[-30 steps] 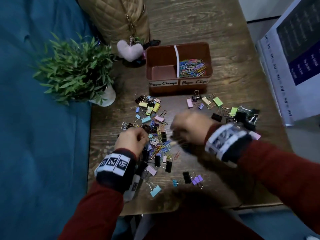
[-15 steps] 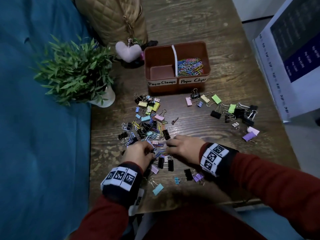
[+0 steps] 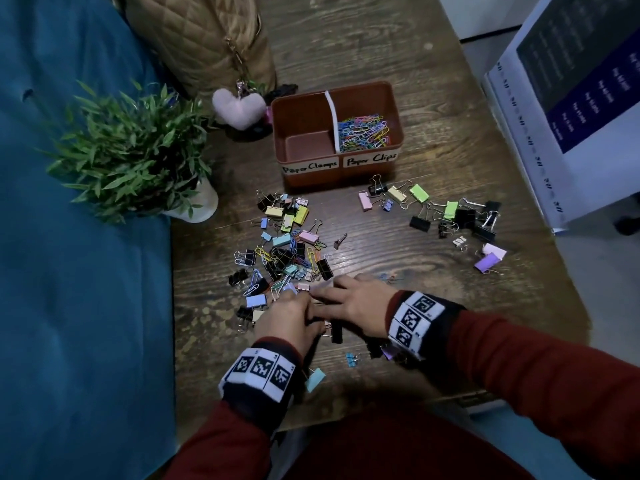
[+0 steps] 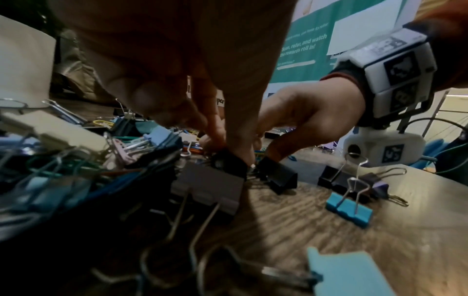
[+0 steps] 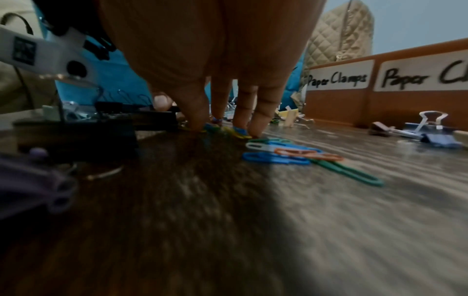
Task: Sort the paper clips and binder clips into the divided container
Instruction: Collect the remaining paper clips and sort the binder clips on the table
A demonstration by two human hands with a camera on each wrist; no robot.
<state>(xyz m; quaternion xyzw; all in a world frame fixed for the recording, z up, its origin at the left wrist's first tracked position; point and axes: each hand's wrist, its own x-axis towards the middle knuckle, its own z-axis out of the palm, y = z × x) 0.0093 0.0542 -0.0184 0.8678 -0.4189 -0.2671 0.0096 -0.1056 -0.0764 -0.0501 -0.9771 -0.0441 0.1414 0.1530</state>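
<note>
Both hands meet at the near edge of the mixed pile. We see the right hand palm down, its straight fingertips pressing coloured paper clips flat against the wooden table; more loose paper clips lie just beside them. Our left hand has its fingers bent down into the pile beside a black binder clip; whether it pinches anything we cannot tell, since the fingertips are hidden in the clutter and the wrist view is blurred. A second group of binder clips lies to the right, well apart. Beyond, the divided container holds paper clips in its right compartment, labelled "Paper Clips"; the left, "Paper Clamps", shows a bare floor. A potted plant stands left; a quilted bag is cut off at top.
</note>
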